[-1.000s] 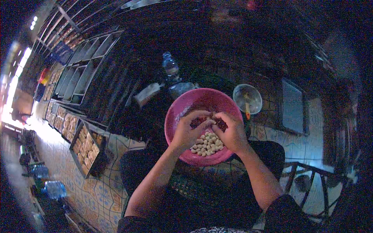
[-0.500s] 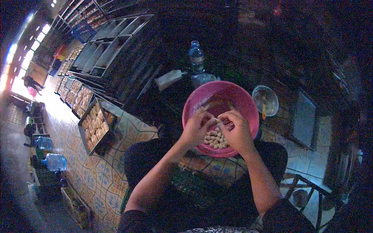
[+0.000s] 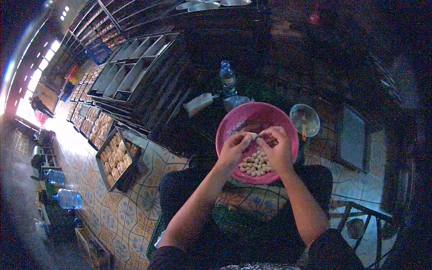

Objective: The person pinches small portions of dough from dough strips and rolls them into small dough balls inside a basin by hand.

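**Both hands pinching one pale lump over the pink basin**

So here's where I'm at. I've got one small whitish lump (image 3: 253,135) up at my fingertips, clear of the pile. My left hand (image 3: 232,148) has it pinched between thumb and fingers on one side, and my right hand (image 3: 279,148) is bent in from the other, its fingertips right up against it. Can't tell which hand has the firmer grip, and the lump is mostly tucked behind my fingers.

Being off the pile means the fiddly bit is all in my fingertips, I'd say, with the basin handy underneath if it slips. The loose pale pieces (image 3: 255,164) are heaped at the near side of the pink plastic basin (image 3: 283,116), just below my hands. They look like dough nuggets to me, but it's too grainy in here to swear to that.

Around me: a clear plastic bottle (image 3: 227,80) stands beyond the basin, and a round bowl (image 3: 294,118) with an orange-handled utensil (image 3: 303,131) in it sits just off to the right. Over on the left there's a tilted-looking tray (image 3: 102,173) of browned buns (image 3: 117,157) on the patterned tile floor (image 3: 130,211), and a big blue water jug (image 3: 69,199) further out.
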Motion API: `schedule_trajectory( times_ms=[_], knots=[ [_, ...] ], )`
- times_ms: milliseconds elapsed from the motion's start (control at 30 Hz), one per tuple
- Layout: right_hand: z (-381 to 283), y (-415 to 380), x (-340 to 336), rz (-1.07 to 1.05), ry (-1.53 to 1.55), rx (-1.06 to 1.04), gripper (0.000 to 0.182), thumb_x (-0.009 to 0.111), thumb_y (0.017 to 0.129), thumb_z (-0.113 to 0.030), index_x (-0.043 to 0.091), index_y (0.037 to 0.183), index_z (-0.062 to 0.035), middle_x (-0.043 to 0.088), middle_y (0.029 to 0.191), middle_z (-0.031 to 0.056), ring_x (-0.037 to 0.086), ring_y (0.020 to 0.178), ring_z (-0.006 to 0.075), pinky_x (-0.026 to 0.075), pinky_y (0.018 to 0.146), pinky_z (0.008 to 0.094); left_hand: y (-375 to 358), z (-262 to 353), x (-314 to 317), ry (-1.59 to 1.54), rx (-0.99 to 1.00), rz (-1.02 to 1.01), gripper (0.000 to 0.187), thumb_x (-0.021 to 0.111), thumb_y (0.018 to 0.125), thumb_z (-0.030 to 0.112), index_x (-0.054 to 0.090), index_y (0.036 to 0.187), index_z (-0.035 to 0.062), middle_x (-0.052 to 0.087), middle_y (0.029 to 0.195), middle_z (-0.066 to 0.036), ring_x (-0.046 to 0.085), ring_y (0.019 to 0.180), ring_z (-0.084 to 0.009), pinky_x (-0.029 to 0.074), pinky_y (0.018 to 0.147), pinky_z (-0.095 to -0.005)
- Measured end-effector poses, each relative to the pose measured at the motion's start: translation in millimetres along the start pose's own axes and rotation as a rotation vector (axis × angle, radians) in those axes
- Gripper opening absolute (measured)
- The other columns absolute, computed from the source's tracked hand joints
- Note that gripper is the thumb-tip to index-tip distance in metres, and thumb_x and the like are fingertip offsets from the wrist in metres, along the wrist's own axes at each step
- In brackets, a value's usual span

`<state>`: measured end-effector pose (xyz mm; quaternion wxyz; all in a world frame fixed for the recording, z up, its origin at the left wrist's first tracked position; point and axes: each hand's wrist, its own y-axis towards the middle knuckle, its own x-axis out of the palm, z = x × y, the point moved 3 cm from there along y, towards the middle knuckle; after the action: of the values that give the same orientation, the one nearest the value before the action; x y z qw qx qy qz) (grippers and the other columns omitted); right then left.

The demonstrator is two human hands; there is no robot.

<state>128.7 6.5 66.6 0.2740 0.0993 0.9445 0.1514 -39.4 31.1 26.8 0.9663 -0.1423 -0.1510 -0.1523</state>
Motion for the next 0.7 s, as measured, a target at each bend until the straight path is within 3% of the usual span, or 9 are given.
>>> schedule_trajectory(
  times_ms=[133, 200, 267, 367, 400, 533, 600, 700],
  knots=[
    [4, -3, 2, -0.09, 0.296, 0.135, 0.019, 0.071, 0.089, -0.015, 0.071, 0.104, -0.0023, 0.072, 0.105, 0.0125, 0.069, 0.102, 0.0265, 0.051, 0.093, 0.0368, 5, -12, 3, -0.053, 0.037, 0.038, 0.027, 0.063, 0.101, 0.024, 0.066, 0.12, 0.0044, 0.07, 0.11, -0.005, 0.065, 0.099, -0.0134, 0.054, 0.087, -0.0292],
    [0, -2, 1, -0.109, 0.329, 0.141, 0.019, 0.07, 0.091, -0.016, 0.071, 0.104, -0.0025, 0.073, 0.104, 0.0124, 0.069, 0.101, 0.0257, 0.051, 0.093, 0.0368, 2, -7, 4, -0.041, 0.059, 0.079, 0.028, 0.065, 0.1, 0.023, 0.066, 0.121, 0.0043, 0.07, 0.109, -0.005, 0.066, 0.099, -0.0138, 0.054, 0.086, -0.029],
    [-4, -1, -2, -0.121, 0.355, 0.145, 0.019, 0.069, 0.092, -0.018, 0.071, 0.104, -0.0026, 0.073, 0.103, 0.0123, 0.069, 0.1, 0.0249, 0.051, 0.093, 0.0367, -6, 10, 8, 0.194, 0.203, 0.179, 0.027, 0.068, 0.098, 0.019, 0.067, 0.12, 0.0035, 0.071, 0.108, -0.005, 0.065, 0.099, -0.014, 0.054, 0.085, -0.0285],
    [-11, -1, -3, -0.106, 0.228, 0.047, 0.021, 0.068, 0.094, -0.021, 0.072, 0.103, -0.0026, 0.073, 0.101, 0.0114, 0.069, 0.098, 0.0233, 0.052, 0.092, 0.0359, -2, 7, 4, 0.278, 0.243, 0.221, 0.029, 0.072, 0.094, 0.016, 0.065, 0.119, 0.0026, 0.071, 0.108, -0.006, 0.065, 0.098, -0.0131, 0.054, 0.084, -0.0282],
    [-9, -1, -3, -0.098, 0.256, 0.098, 0.022, 0.069, 0.094, -0.023, 0.072, 0.102, -0.0024, 0.074, 0.099, 0.011, 0.069, 0.096, 0.0229, 0.052, 0.091, 0.0354, -5, 8, 8, 0.142, 0.267, 0.272, 0.035, 0.076, 0.089, 0.012, 0.062, 0.119, 0.0034, 0.071, 0.107, -0.007, 0.065, 0.098, -0.0125, 0.054, 0.083, -0.0283],
    [10, -3, 1, -0.1, 0.329, 0.245, 0.025, 0.071, 0.092, -0.025, 0.072, 0.102, -0.0018, 0.074, 0.098, 0.0101, 0.069, 0.094, 0.0217, 0.052, 0.089, 0.034, -3, 7, 8, 0.051, 0.271, 0.25, 0.039, 0.078, 0.085, 0.007, 0.059, 0.119, 0.0048, 0.071, 0.107, -0.007, 0.066, 0.098, -0.0135, 0.055, 0.083, -0.0291],
    [9, -3, -2, -0.137, 0.326, 0.247, 0.026, 0.072, 0.092, -0.025, 0.073, 0.103, -0.0016, 0.074, 0.099, 0.0102, 0.069, 0.094, 0.0211, 0.053, 0.089, 0.034, -12, 28, 21, 0.404, 0.176, 0.256, 0.034, 0.072, 0.09, 0.001, 0.052, 0.119, 0.0011, 0.069, 0.11, -0.011, 0.066, 0.102, -0.0149, 0.053, 0.091, -0.0294],
    [11, -3, -4, -0.201, 0.406, 0.291, 0.027, 0.074, 0.09, -0.024, 0.073, 0.105, -0.0013, 0.075, 0.1, 0.0104, 0.07, 0.094, 0.0199, 0.053, 0.088, 0.0342, -13, 29, 22, 0.449, 0.259, 0.152, 0.039, 0.073, 0.089, 0.002, 0.053, 0.122, 0.0006, 0.067, 0.115, -0.012, 0.067, 0.106, -0.0163, 0.054, 0.092, -0.0306]
  ],
)
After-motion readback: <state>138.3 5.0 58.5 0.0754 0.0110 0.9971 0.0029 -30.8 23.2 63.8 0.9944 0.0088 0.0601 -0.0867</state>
